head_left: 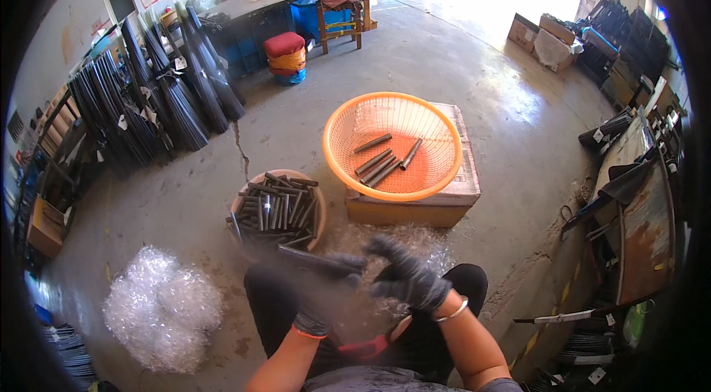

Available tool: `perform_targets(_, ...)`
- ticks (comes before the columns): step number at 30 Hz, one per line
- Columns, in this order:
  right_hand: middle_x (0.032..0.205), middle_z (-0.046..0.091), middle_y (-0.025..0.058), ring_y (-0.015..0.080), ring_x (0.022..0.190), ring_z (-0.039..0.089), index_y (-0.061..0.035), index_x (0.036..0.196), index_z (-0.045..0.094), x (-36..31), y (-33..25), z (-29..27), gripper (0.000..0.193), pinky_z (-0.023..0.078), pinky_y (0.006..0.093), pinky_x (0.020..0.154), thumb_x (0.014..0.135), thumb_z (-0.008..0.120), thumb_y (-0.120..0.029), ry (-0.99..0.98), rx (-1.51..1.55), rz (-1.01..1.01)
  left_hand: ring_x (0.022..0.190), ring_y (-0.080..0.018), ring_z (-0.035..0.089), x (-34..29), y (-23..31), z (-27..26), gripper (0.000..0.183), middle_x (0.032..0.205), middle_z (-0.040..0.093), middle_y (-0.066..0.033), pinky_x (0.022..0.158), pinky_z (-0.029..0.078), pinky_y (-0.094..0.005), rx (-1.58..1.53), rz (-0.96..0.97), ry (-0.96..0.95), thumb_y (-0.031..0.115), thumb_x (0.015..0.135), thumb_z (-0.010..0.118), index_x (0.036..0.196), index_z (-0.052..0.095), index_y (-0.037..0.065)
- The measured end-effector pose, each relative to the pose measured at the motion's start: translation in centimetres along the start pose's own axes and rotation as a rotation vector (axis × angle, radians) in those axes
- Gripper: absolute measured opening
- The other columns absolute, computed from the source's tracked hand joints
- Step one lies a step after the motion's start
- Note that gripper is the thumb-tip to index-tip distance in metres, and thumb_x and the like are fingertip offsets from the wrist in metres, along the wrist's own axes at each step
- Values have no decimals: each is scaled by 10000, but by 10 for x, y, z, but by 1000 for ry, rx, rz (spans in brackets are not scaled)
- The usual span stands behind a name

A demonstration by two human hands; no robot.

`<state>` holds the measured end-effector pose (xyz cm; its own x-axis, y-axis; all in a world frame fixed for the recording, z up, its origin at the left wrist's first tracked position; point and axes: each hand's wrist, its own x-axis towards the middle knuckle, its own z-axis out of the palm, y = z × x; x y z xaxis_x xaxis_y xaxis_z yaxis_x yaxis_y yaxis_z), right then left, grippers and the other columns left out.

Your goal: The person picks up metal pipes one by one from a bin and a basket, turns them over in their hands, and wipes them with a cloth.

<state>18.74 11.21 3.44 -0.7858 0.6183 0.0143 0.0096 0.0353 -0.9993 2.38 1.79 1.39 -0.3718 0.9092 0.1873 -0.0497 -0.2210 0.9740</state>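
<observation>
The gloved left hand (320, 296) grips a dark metal tube (315, 261), blurred. The gloved right hand (404, 277) is just beside its end. Ahead of the hands stands a round orange mesh basket (348, 118) with a few short tubes inside.

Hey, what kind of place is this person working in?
Probably a small workshop or warehouse: bare concrete floor, bundles of long dark rods against the wall, and an orange basket holding short metal tubes.

Showing dull metal, plastic mesh, rough concrete.
Wearing dark matt cloth gloves, left hand (315, 314) & right hand (407, 281); gripping dark matt metal tube (315, 260); sitting nearby: glossy orange plastic mesh basket (348, 118), crinkly clear plastic wrap (163, 307), rough grey concrete floor (452, 58).
</observation>
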Motion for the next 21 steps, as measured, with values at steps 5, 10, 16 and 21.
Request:
perform_targets(5, 1057, 612, 122, 295, 884, 600, -47, 1115, 569, 5, 86, -25, 319, 460, 358, 804, 798, 599, -76, 210, -286, -169, 841, -155, 577, 12, 27, -34, 225, 972, 602, -76, 750, 480, -276, -259, -94, 84, 140, 807, 648, 996, 573, 42)
perform_targets(10, 1120, 549, 138, 277, 909, 581, -51, 1182, 498, -24, 116, -142, 528, 482, 383, 804, 706, 710, -132, 466, -1129, 309, 816, -153, 560, 12, 23, -108, 257, 926, 590, -66, 718, 479, -278, 269, 182, 438, 208, 814, 642, 997, 555, 48)
perform_targets(16, 1154, 482, 168, 258, 926, 539, -54, 1230, 459, -20, 64, -114, 719, 499, 323, 731, 591, 788, -73, 562, -599, 115, 752, -137, 562, 13, 5, -75, 270, 847, 592, -62, 630, 479, -257, -626, -128, 130, 187, 834, 623, 1036, 544, 26)
perform_targets(21, 874, 585, 114, 204, 752, 575, -28, 987, 575, -12, 90, -130, 417, 490, 298, 650, 627, 769, -112, 532, -712, 118, 631, -108, 504, 20, 17, -87, 301, 723, 539, -24, 541, 421, -236, -138, -2, 429, 261, 842, 608, 1036, 546, 39)
